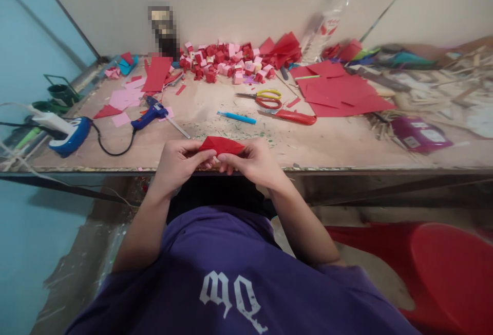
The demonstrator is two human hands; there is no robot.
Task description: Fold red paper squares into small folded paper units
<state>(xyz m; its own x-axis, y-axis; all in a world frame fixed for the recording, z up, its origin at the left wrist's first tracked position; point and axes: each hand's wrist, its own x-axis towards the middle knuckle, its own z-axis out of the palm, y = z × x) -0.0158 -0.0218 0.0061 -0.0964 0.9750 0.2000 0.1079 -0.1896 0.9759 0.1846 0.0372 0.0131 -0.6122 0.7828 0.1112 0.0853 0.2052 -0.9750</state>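
Note:
A folded piece of red paper (221,145) is held at the table's front edge between both hands. My left hand (183,160) pinches its left side, thumb on the near face. On the opposite side my right hand (250,159) grips it in the same way, and the two thumbs almost meet at the lower middle. Some fingers are hidden behind the paper. Just beyond it lie a blue pen-like tool (236,117), scissors (265,97) with yellow and red handles, and a red-handled knife (295,116).
A blue glue gun (148,112) lies to the left, near a power strip (71,137). Many small red and pink paper cubes (227,62) are heaped at the back. Red sheets (342,91), a plastic bottle (325,26) and a purple box (421,134) stand or lie rightward. A red stool (450,273) is below.

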